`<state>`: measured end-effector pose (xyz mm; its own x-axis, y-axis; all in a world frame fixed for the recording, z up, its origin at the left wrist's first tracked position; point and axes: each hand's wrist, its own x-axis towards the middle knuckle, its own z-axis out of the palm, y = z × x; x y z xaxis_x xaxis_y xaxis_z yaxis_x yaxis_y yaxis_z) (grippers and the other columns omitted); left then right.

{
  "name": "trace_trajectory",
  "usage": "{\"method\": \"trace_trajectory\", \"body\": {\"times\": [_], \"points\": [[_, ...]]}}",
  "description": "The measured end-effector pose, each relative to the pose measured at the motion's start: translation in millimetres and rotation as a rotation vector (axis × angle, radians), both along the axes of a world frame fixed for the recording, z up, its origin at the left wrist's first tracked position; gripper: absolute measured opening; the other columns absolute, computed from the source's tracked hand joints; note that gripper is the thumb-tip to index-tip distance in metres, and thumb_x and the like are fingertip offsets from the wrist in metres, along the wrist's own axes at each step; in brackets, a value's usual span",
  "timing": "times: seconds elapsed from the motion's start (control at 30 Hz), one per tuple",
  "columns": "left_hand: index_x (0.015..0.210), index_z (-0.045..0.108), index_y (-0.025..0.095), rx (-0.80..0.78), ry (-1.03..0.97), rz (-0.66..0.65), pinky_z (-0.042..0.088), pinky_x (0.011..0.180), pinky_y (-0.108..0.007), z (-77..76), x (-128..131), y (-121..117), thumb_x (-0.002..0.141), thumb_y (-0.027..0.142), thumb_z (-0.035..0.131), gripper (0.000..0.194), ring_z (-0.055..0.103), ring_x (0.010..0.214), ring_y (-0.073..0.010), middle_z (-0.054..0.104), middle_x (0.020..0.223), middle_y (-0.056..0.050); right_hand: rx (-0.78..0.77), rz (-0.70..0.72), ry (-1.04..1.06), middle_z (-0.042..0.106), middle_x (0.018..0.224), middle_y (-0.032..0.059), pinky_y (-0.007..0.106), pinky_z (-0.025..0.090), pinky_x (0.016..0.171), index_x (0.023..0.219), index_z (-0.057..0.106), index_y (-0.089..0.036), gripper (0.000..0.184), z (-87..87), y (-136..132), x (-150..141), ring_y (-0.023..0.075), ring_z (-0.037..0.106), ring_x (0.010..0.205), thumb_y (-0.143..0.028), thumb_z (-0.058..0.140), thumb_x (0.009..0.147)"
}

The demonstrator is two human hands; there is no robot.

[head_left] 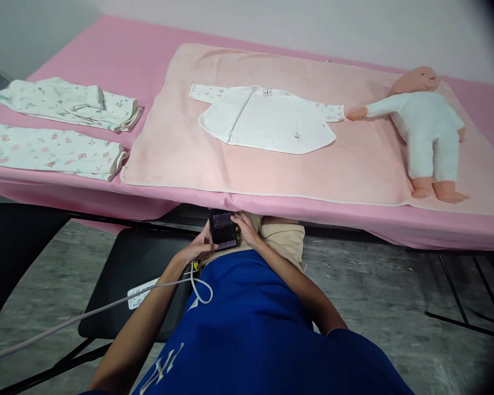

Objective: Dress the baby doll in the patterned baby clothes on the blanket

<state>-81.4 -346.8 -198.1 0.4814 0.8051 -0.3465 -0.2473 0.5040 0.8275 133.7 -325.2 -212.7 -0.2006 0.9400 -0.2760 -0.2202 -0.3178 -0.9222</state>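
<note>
A dark phone [223, 230] is held low over my lap, just in front of the table's edge. My left hand [201, 244] grips its left side, thumb along the lower edge. On the phone's other side, my right hand [247, 227] has its fingers closed at the upper right corner. A white baby shirt [267, 120] with printed sleeves lies spread on the peach mat [164, 156]. To its right a baby doll [430, 131] in a white suit lies on its back, one hand touching the shirt's sleeve.
Two folded printed baby garments, an upper one [74, 104] and a lower one [53, 151], lie on the pink cloth [135, 41] at left. A black folding chair [119, 274] stands left of me, with a pale cable [94, 311] running across it. Metal legs [453, 288] stand at right.
</note>
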Motion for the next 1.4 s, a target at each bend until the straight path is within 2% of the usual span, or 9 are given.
{"method": "trace_trajectory", "body": {"times": [0.17,0.3,0.4,0.5,0.67,0.87,1.0,1.13,1.4], "points": [[0.176,0.035,0.025,-0.048,-0.036,0.030,0.060,0.107,-0.047,2.1,1,-1,0.063,0.010,0.090,0.127,0.076,0.120,-0.0388,0.077,0.135,-0.015,0.033,0.004,0.060,0.073,0.118,0.0058,0.026,0.046,0.071,0.125,0.067,-0.024,0.043,3.4,-2,1,0.0199,0.065,0.100,-0.051,0.068,0.091],[0.177,0.031,0.030,-0.010,-0.062,0.014,0.057,0.113,-0.048,7.4,6,0,0.062,0.012,0.092,0.131,0.069,0.136,-0.0402,0.070,0.150,-0.015,0.060,0.029,0.054,0.070,0.112,0.0040,0.030,0.049,0.080,0.120,0.065,-0.025,0.040,4.6,-2,2,0.0201,0.062,0.098,-0.047,0.073,0.088],[0.179,0.024,0.034,0.021,-0.078,0.009,0.055,0.117,-0.047,6.8,7,1,0.062,0.014,0.093,0.137,0.062,0.146,-0.0393,0.065,0.159,-0.014,0.087,0.056,0.055,0.067,0.109,0.0014,0.033,0.052,0.095,0.124,0.061,-0.026,0.048,-0.1,-3,2,0.0207,0.060,0.102,-0.034,0.079,0.080],[0.180,0.023,0.033,0.007,-0.063,0.004,0.054,0.119,-0.046,2.3,5,1,0.062,0.013,0.093,0.138,0.062,0.147,-0.0393,0.066,0.157,-0.014,0.111,0.063,0.053,0.064,0.107,-0.0006,0.033,0.052,0.097,0.129,0.058,-0.028,0.057,-8.2,-3,0,0.0194,0.060,0.100,-0.023,0.077,0.075],[0.181,0.014,0.034,0.024,-0.074,-0.014,0.047,0.127,-0.049,-7.8,3,2,0.066,0.018,0.095,0.142,0.055,0.155,-0.0388,0.056,0.168,-0.014,0.110,0.003,0.030,0.064,0.106,0.0002,0.033,0.048,0.103,0.118,0.060,-0.026,0.036,-15.0,0,-4,0.0187,0.059,0.102,-0.036,0.074,0.086],[0.181,0.000,0.038,0.022,-0.113,-0.073,0.042,0.129,-0.059,-13.7,4,3,0.078,0.026,0.089,0.137,0.052,0.157,-0.0411,0.046,0.176,-0.016,0.101,-0.008,0.021,0.064,0.105,0.0011,0.034,0.049,0.101,0.114,0.062,-0.025,0.036,-11.8,1,-2,0.0194,0.059,0.101,-0.043,0.077,0.087],[0.181,0.005,0.037,0.005,-0.126,-0.050,0.042,0.129,-0.061,-8.5,6,1,0.081,0.027,0.086,0.129,0.052,0.157,-0.0426,0.046,0.175,-0.016,0.094,0.028,0.074,0.067,0.116,0.0044,0.033,0.050,0.094,0.122,0.064,-0.025,0.040,-8.3,-1,2,0.0200,0.059,0.102,-0.046,0.074,0.089],[0.181,0.012,0.036,0.007,-0.130,-0.031,0.040,0.131,-0.062,-3.1,8,0,0.083,0.024,0.084,0.122,0.052,0.157,-0.0422,0.051,0.172,-0.015,0.073,0.052,0.079,0.066,0.112,0.0029,0.031,0.049,0.088,0.126,0.064,-0.025,0.040,-8.5,-1,4,0.0190,0.057,0.096,-0.040,0.073,0.090],[0.179,0.020,0.029,0.010,-0.180,0.002,0.038,0.132,-0.059,-4.5,9,1,0.079,0.022,0.082,0.118,0.055,0.153,-0.0402,0.061,0.162,-0.015,0.103,0.074,0.113,0.059,0.100,-0.0018,0.032,0.049,0.096,0.123,0.061,-0.026,0.050,-12.7,1,3,0.0183,0.054,0.096,-0.018,0.071,0.075]]}}
